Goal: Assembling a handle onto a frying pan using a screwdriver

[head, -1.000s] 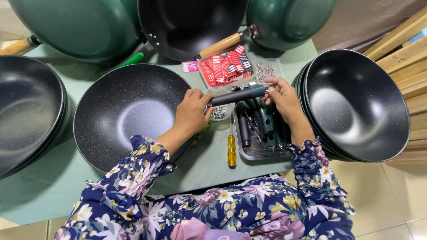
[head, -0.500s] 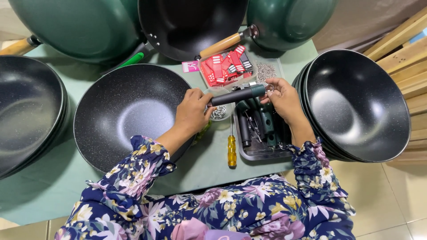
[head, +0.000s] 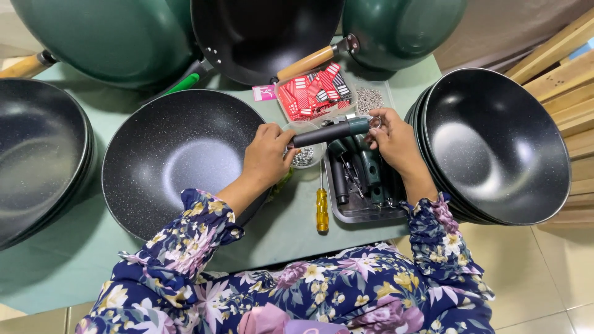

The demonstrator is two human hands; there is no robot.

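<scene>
Hands: left hand (head: pixel 267 151), right hand (head: pixel 393 139) gripping pan handle (head: pixel 331 132).

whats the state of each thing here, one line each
pan handle: held level above the tray, one hand at each end
left hand: closed on the handle's dark end
right hand: gripping the handle's green end
screwdriver: lying loose on the table
metal tray: holding more handles
small dish: holding small metal parts
speckled wok: upright, handle-less
</scene>
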